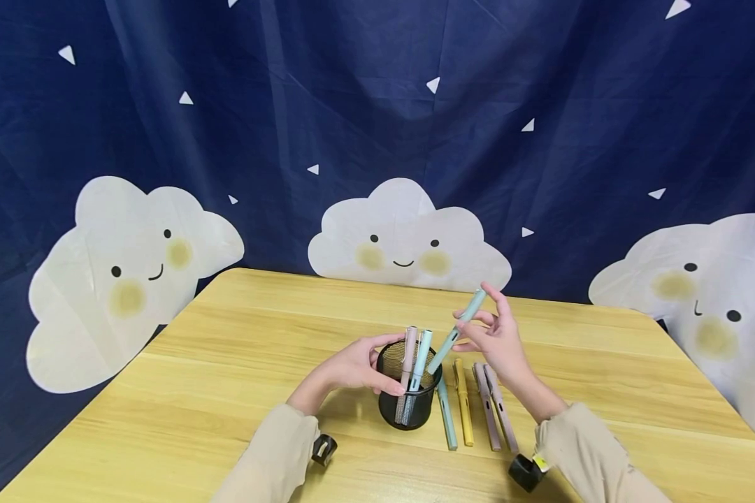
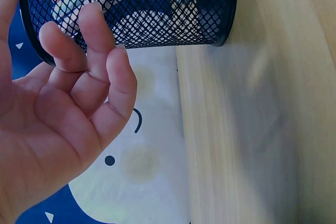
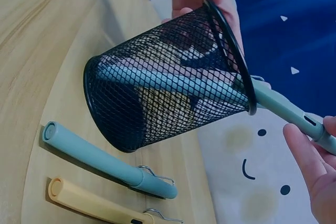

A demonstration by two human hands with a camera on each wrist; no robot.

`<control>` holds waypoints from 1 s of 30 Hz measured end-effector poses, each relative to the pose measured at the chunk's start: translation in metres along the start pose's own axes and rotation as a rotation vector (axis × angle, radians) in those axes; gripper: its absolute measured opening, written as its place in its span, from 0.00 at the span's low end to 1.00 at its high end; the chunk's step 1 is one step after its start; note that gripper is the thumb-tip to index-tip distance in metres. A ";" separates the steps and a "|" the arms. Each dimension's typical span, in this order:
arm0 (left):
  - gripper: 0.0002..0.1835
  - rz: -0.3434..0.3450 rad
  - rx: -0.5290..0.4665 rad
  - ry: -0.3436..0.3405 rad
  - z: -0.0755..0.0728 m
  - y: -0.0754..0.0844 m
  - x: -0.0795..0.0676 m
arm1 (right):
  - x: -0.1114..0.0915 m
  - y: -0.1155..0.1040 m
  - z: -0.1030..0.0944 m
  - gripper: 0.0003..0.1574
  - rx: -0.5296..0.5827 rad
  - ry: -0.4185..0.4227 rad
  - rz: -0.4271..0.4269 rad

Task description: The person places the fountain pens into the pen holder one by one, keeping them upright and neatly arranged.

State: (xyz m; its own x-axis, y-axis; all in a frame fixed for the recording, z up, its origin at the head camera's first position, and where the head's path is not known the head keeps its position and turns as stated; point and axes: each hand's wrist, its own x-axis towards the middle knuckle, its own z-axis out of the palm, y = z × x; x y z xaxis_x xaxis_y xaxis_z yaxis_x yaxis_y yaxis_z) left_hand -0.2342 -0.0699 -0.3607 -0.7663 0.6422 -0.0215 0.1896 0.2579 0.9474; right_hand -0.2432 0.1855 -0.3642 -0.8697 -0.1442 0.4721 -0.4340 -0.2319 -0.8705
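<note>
A black mesh pen holder (image 1: 421,418) stands on the table, held near its rim by my left hand (image 1: 356,366), thumb in front and fingers behind. A pinkish pen (image 1: 408,358) and a light blue pen (image 1: 422,356) lean inside it. My right hand (image 1: 502,344) pinches a pale green pen (image 1: 458,331), tilted, with its lower end at the holder's rim. In the right wrist view, the held pen (image 3: 286,107) reaches that rim from the fingers. The left wrist view shows curled fingers (image 2: 97,40) against the mesh.
Right of the holder lie a green pen (image 1: 447,418), a yellow pen (image 1: 463,406) and two light purple pens (image 1: 487,409), roughly side by side. Behind the wooden table (image 1: 277,321) hangs a dark blue curtain (image 1: 377,91) with smiling clouds.
</note>
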 end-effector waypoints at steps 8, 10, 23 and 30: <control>0.45 0.005 0.007 0.000 -0.001 0.000 0.000 | -0.004 -0.029 0.028 0.43 -0.092 0.048 0.097; 0.44 0.005 0.016 0.003 -0.001 0.000 0.000 | -0.003 -0.027 0.028 0.42 -0.100 0.040 0.094; 0.44 -0.012 0.022 0.013 -0.001 0.000 0.000 | -0.003 -0.021 0.032 0.41 -0.158 -0.013 0.045; 0.44 -0.004 0.017 0.009 -0.001 0.002 -0.001 | -0.004 -0.018 0.035 0.41 -0.208 -0.036 0.031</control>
State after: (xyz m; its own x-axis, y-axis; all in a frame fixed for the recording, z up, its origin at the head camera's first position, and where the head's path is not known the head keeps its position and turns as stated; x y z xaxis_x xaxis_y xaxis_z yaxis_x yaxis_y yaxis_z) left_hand -0.2337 -0.0704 -0.3590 -0.7726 0.6345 -0.0223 0.1966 0.2726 0.9418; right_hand -0.2233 0.1563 -0.3452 -0.8760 -0.1831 0.4462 -0.4498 -0.0235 -0.8928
